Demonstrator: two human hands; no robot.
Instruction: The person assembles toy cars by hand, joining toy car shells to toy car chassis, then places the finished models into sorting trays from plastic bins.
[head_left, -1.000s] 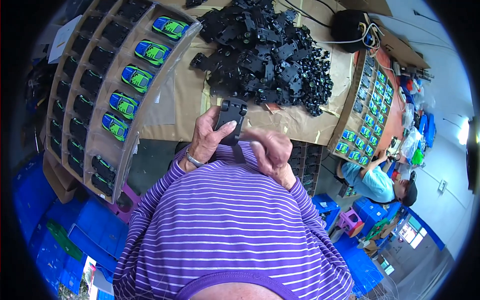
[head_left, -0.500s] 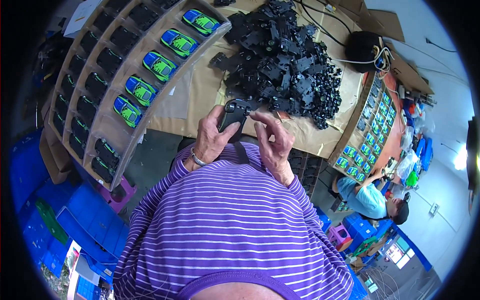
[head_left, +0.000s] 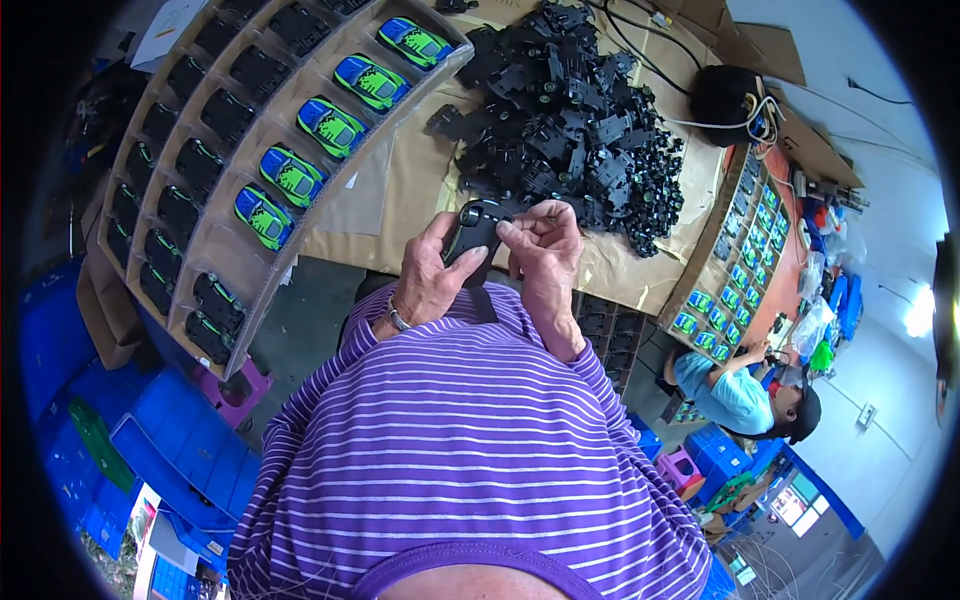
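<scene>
I hold a black chassis in both hands, above the near edge of the counter and close to my chest; my left hand wraps it from below and the side, thumb across its body; my right hand pinches its upper end with the fingertips; just beyond lies a heap of black parts on the brown paper; to my left a tilted rack holds a row of blue-and-green toy cars and rows of dark shells; to my right a second rack stands, with another person in a light blue shirt below it.
</scene>
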